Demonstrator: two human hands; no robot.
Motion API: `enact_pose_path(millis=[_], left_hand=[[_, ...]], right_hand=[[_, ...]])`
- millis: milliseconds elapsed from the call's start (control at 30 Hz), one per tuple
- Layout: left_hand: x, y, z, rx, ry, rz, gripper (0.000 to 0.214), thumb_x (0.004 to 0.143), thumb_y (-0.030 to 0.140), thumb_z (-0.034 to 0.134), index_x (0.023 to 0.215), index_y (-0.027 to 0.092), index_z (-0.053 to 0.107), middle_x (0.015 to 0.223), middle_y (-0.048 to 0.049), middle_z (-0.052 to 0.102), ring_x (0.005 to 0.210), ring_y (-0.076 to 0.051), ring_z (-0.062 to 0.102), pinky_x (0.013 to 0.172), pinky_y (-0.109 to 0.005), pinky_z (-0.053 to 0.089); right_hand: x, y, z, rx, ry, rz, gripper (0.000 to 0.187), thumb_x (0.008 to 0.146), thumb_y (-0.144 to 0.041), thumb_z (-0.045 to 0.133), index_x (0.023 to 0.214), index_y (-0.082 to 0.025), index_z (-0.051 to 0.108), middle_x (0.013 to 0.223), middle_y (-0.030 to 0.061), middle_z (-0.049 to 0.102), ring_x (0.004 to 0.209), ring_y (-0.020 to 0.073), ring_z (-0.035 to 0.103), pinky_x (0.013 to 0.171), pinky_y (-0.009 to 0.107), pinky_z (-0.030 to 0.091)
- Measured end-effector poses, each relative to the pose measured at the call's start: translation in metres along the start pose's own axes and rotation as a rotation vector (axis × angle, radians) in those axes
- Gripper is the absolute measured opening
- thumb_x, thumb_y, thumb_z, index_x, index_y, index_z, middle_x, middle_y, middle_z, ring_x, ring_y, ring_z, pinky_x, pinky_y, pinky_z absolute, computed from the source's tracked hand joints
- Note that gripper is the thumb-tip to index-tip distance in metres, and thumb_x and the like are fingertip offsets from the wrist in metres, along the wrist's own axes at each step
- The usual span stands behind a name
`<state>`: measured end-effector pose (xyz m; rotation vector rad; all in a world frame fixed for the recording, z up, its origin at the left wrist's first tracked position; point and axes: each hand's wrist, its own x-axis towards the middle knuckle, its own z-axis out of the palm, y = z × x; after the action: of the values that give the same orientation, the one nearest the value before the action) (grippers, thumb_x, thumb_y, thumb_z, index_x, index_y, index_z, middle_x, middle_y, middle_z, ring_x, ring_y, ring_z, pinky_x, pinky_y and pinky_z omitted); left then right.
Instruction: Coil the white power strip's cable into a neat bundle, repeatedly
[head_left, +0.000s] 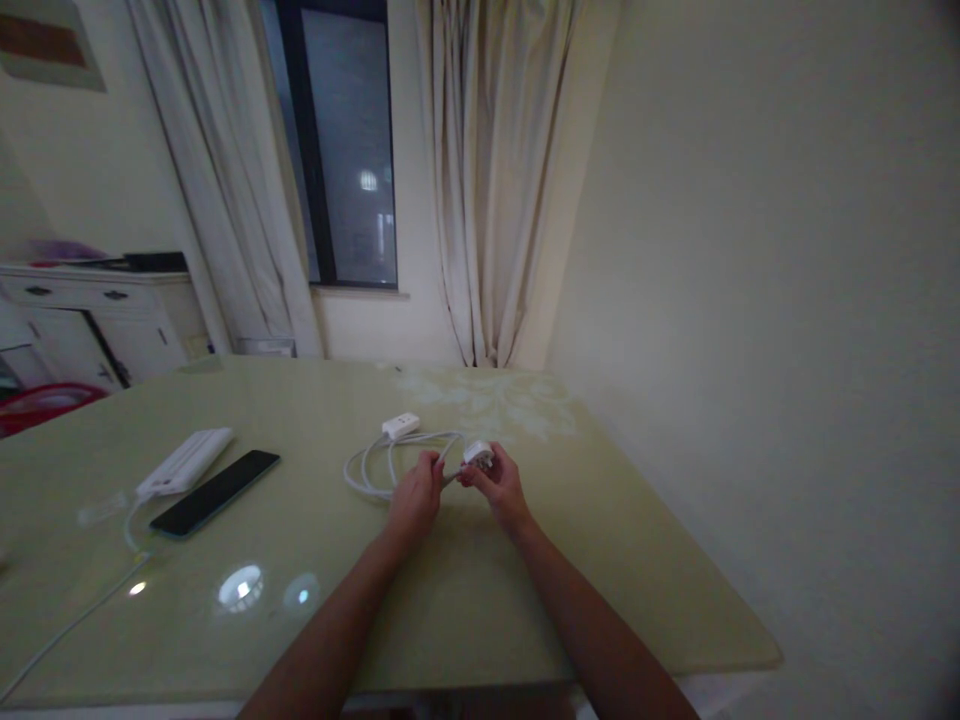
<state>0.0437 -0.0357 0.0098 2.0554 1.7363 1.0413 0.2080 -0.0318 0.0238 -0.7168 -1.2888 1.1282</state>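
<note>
Near the middle of the frame, the right hand [506,490] gripped a white plug [478,454], thumb at its near side and its pins turned roughly toward the wearer. Just left of it, the left hand [416,493] had its fingertips closed, seemingly on the cord [431,437] a little way from the plug (the exact pinch was hidden by the fingers). A short stretch of cord showed between the two hands. The rest lay in loose loops on the table [615,570], left of the hands, running up to a small white socket block [400,426] just above centre.

The step looked like handling the plug end of the cord, and doing it well called for a firm hold on the plug's body, with fingers clear of the pins. The left hand was best kept light on the cord, guiding it without a hard bend where it entered the plug. Since the loops overlapped, a slow, even feed seemed wiser than a tug, which could have dragged the block or tightened a tangle. The dark phone [216,494] and the white device [186,462] at the left of the frame lay well apart from the loops, so the work was best kept on the hands' side of them
</note>
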Motion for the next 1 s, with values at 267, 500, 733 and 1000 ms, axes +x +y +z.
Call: enact_pose_path(millis=[267,500,733,1000], left_hand=[[-0.001,0.001,0.003,-0.066,-0.03,0.018,0.028,0.105,0.034,0.033,0.108,0.018,0.056,0.098,-0.0112,0.075,0.087,-0.024,0.07,0.078,-0.037,0.052],[-0.001,-0.006,0.002,-0.163,0.098,0.079,0.037,0.105,0.039,0.033,0.112,0.018,0.062,0.104,-0.0126,0.075,0.094,-0.025,0.07,0.086,-0.043,0.055],[-0.007,-0.003,0.005,-0.277,0.154,0.138,0.038,0.102,0.041,0.039,0.12,0.018,0.063,0.117,-0.014,0.072,0.108,-0.027,0.067,0.097,-0.049,0.053],[-0.013,0.007,-0.006,-0.353,0.017,0.494,0.028,0.1,0.027,0.044,0.114,0.021,0.068,0.141,-0.0146,0.056,0.134,-0.024,0.052,0.114,-0.044,0.043]], right_hand=[[-0.003,-0.004,-0.008,-0.16,0.073,-0.159,0.036,0.087,-0.049,0.071,0.111,-0.022,0.07,0.105,0.0062,0.061,0.081,0.0167,0.068,0.073,0.032,0.062],[-0.007,0.003,-0.003,-0.274,-0.093,-0.173,0.045,0.088,-0.044,0.07,0.129,-0.025,0.064,0.108,0.0068,0.06,0.087,0.0175,0.068,0.08,0.031,0.06],[-0.007,0.012,0.0,-0.369,-0.04,-0.058,0.045,0.081,-0.048,0.077,0.112,-0.023,0.056,0.104,0.0063,0.069,0.079,0.019,0.073,0.067,0.03,0.059],[-0.006,0.02,-0.002,-0.262,-0.019,-0.027,0.032,0.081,-0.042,0.075,0.1,-0.023,0.057,0.097,0.0044,0.074,0.079,0.0197,0.073,0.067,0.029,0.058]])
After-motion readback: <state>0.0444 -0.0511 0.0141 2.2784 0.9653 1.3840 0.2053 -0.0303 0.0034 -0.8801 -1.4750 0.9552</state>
